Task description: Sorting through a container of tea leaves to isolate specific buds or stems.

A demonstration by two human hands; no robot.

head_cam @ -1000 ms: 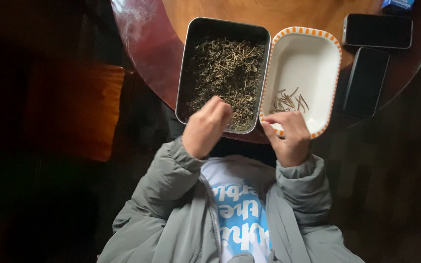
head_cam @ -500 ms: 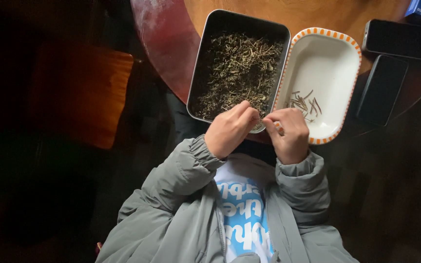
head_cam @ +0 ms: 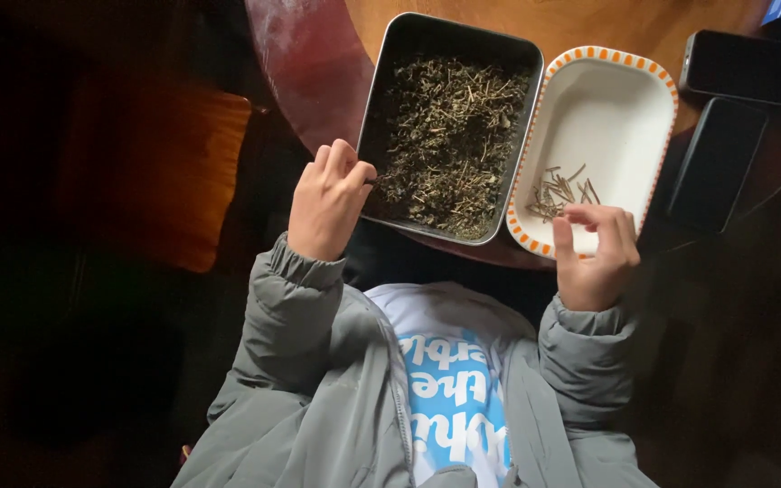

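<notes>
Our hands have parted: left hand (head_cam: 329,201) now pinches, seemingly, a stem at the tin's (head_cam: 381,108) seven o'clock edge; right hand (head_cam: 595,255), fingers spread, hovers over the dish's (head_cam: 657,158) stems (head_cam: 560,190).

Metal tray (head_cam: 381,108): rectangular, dark, rounded corners, flat on the table edge, slightly rotated. Filled with dried green-brown herb (head_cam: 452,140), loose leaf and twig mix, layer covers most of the bottom. Just beside it on the right, touching or nearly: white oblong dish (head_cam: 609,117) with orange-striped rim, mostly bare. Small pile of picked stems (head_cam: 558,192) lies at its near left end.
</notes>
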